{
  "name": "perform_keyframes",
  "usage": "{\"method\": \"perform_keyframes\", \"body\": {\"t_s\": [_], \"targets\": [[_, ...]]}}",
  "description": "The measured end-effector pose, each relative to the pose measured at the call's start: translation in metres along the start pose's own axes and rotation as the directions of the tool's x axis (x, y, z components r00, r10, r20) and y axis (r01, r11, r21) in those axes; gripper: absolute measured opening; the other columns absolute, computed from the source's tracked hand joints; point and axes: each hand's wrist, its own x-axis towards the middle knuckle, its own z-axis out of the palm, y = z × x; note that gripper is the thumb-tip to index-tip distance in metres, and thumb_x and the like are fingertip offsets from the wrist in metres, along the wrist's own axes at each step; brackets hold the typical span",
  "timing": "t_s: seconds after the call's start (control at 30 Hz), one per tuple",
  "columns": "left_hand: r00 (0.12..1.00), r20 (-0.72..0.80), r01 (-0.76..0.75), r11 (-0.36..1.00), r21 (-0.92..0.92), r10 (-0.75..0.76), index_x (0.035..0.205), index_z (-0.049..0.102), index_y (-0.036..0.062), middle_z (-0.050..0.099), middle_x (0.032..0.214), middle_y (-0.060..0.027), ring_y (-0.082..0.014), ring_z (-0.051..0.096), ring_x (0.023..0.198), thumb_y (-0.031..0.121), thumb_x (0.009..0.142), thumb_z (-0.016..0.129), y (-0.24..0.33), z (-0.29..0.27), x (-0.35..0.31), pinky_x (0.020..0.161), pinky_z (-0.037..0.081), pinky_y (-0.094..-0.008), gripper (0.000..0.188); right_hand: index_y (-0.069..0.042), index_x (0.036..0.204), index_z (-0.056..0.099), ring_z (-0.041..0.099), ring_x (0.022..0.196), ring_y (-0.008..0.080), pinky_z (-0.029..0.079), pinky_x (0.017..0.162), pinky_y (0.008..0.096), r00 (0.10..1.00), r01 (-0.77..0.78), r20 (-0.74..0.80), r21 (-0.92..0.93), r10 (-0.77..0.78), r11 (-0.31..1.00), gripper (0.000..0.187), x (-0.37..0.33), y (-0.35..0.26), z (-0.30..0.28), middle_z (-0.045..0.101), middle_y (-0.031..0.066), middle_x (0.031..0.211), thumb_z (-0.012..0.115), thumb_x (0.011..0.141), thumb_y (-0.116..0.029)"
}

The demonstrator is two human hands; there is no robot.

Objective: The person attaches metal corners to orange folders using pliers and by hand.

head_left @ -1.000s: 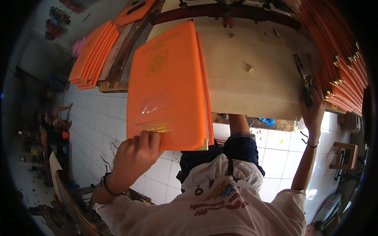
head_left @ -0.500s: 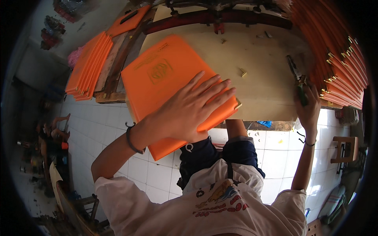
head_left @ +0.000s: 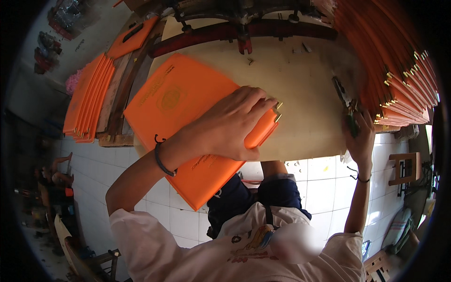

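Observation:
An orange folder with gold printing lies tilted across the near left of the tabletop, its lower corner hanging past the front edge. My left hand grips its right end, fingers curled at the corner and thumb towards me. Gold-coloured metal corner pieces show just beyond the fingertips. At the right, my right hand is closed round the green handles of a pair of pliers, whose jaws point away from me over the tabletop. The palm hides part of the handles.
Orange folders with gold corners stand in a tall stack at the right. Another stack sits at the left, near a folder bearing a black object. A dark red metal frame spans the back of the brown tabletop. A wooden stool stands at right.
My left fingers, spread flat on the folder before, have curled round its right end. The folder has opened slightly at that end. A small gold piece on the tabletop is out of sight.

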Motion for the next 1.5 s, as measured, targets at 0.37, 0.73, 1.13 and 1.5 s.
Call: {"method": "perform_keyframes", "body": {"t_s": [0.37,0.73,1.13,1.5], "targets": [[0.976,-0.126,0.170,0.982,-0.078,-0.179,0.127,0.055,0.0078,0.045,0.117,-0.0132,-0.0329,0.046,0.113,0.024,0.074,0.074,-0.051,0.008,0.007,0.099,0.042,-0.0456,0.059,0.000,0.096,0.066,0.063,0.093,0.0376,0.051,0.077,0.0444,1.000,-0.029,0.008,-0.016,0.029,0.999,0.021,-0.001,0.001,0.002,0.062,0.0198,0.112,0.075,0.078,-0.006],[0.960,-0.279,0.005,0.996,-0.084,-0.029,0.098,0.062,0.0036,0.060,0.099,-0.0101,-0.0311,0.058,0.094,0.024,0.085,0.073,-0.066,0.009,0.030,0.091,0.045,-0.0431,0.027,-0.002,0.101,0.069,0.061,0.089,0.0205,0.049,0.076,0.0341,0.946,-0.197,0.292,0.177,0.139,0.964,0.019,0.025,-0.048,-0.033,0.058,0.0123,0.095,0.067,0.083,-0.004],[0.985,-0.171,-0.031,0.954,-0.297,-0.021,0.094,0.066,-0.0003,0.067,0.091,-0.0140,-0.0336,0.064,0.089,0.019,0.083,0.070,-0.080,0.011,0.038,0.086,0.051,-0.0406,0.023,-0.001,0.110,0.068,0.058,0.068,0.0166,0.048,0.062,0.0314,0.697,-0.315,0.717,0.297,0.007,0.901,0.025,0.082,-0.103,-0.021,0.062,0.0055,0.079,0.056,0.088,-0.004],[0.988,-0.149,-0.013,0.964,-0.265,-0.028,0.092,0.066,-0.0031,0.066,0.090,-0.0173,-0.0349,0.064,0.091,0.023,0.082,0.071,-0.083,0.013,0.037,0.088,0.052,-0.0429,0.029,0.003,0.113,0.063,0.072,0.084,0.0130,0.057,0.081,0.0290,0.483,-0.477,0.852,0.064,0.201,0.876,0.024,0.106,-0.103,-0.018,0.072,0.0063,0.087,0.061,0.090,-0.004]]}}
